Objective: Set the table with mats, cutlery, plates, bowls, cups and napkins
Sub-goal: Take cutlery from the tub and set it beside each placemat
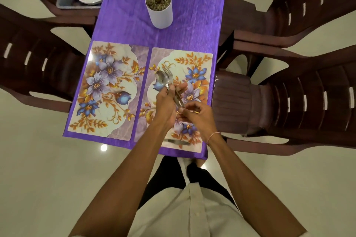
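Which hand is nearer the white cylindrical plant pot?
Left. The left hand, gripping metal cutlery, is straight back from the white plant pot; the right hand lies farther back, rightward.
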A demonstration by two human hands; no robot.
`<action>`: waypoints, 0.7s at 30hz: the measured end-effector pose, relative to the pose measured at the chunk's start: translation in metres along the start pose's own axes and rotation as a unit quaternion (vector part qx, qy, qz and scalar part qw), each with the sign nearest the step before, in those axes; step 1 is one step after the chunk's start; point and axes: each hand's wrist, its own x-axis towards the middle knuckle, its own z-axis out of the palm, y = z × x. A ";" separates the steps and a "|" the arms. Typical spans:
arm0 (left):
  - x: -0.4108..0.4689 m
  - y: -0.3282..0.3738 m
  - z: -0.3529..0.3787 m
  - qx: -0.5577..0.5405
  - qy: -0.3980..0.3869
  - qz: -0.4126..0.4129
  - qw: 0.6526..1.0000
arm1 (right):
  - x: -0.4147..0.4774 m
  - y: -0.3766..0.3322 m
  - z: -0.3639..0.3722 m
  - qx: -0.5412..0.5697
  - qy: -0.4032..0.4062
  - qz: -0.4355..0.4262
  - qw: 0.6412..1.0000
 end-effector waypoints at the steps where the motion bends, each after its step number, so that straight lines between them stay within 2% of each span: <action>1: 0.004 0.002 0.003 -0.009 -0.006 0.000 1.000 | 0.005 -0.002 -0.001 0.018 0.002 0.010 1.000; 4: 0.024 0.013 0.010 -0.039 -0.018 0.004 0.999 | 0.029 -0.012 0.000 0.060 0.022 0.018 0.998; 7: 0.048 0.033 0.015 -0.064 -0.016 0.012 0.998 | 0.053 -0.029 -0.002 0.055 0.017 0.014 0.998; 10: 0.083 0.062 0.013 -0.102 0.010 0.044 0.994 | 0.078 -0.045 -0.004 0.007 0.003 -0.012 1.000; 14: 0.143 0.107 -0.013 -0.068 0.073 0.099 0.990 | 0.111 -0.054 -0.019 -0.068 0.064 -0.023 0.995; 16: 0.166 0.128 -0.027 -0.018 0.105 0.080 0.991 | 0.127 -0.056 -0.027 -0.091 0.106 -0.029 0.990; 18: 0.187 0.134 -0.038 0.108 0.111 0.045 0.987 | 0.145 -0.057 -0.031 -0.094 0.125 -0.028 0.987; 21: 0.206 0.113 -0.045 0.333 0.057 0.054 0.940 | 0.171 -0.058 -0.030 -0.114 0.129 -0.026 0.985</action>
